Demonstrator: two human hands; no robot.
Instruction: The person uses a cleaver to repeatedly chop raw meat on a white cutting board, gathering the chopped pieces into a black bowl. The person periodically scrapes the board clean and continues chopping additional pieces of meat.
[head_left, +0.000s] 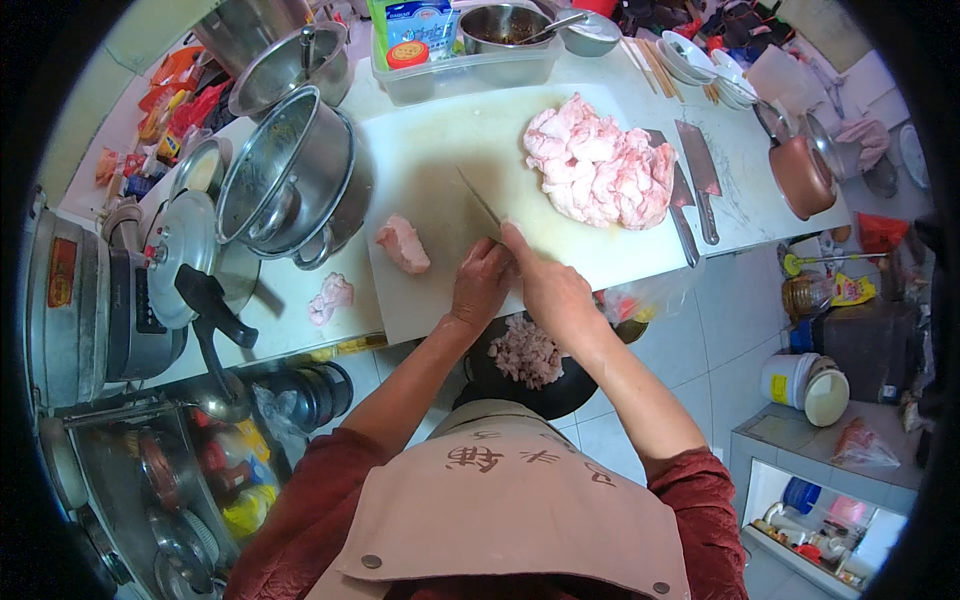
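Observation:
My right hand (551, 289) grips a kitchen knife (478, 195), its narrow blade pointing up and left over the white cutting board (420, 142). Right beside it my left hand (480, 279) is curled, fingers bent near the knife's handle end; whether anything is inside them is hidden. A pale pink piece of fatty meat (403, 244) lies on the board to the left. Farther off to the right is a large heap of raw pinkish-white fat or meat (596, 165). Below the board's near edge, a dark wok (577, 390) contains chopped pale pieces (527, 351).
Two cleavers (699, 161) (681, 199) lie right of the heap. Stacked metal pots (300, 172) and a lidded pressure cooker (184, 255) crowd the left. A scrap of fat (330, 298) rests on the table. A plastic tub (427, 88) and a copper-coloured saucepan (801, 176) stand farther out.

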